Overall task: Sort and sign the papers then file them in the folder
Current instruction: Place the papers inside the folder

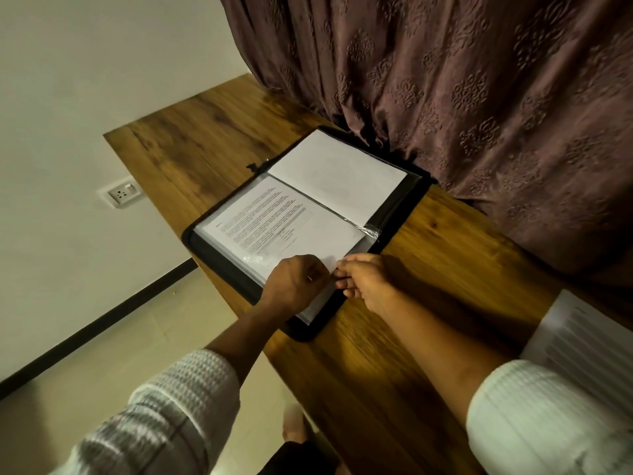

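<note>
The person is wearing a white knitted top with long sleeves. The left sleeve is showing a chunky ribbed knit crossed by faint greyish bands, and it is ending in a thick cuff well short of the wrist. The right sleeve is showing finer, plain white ribs, and it too is ending partway up the forearm. The left hand and the right hand are going bare.

A room in a home, it seems: a wooden table stands against a heavy embossed brown curtain, beside a plain wall with a socket, a tiled floor and dark skirting.
</note>
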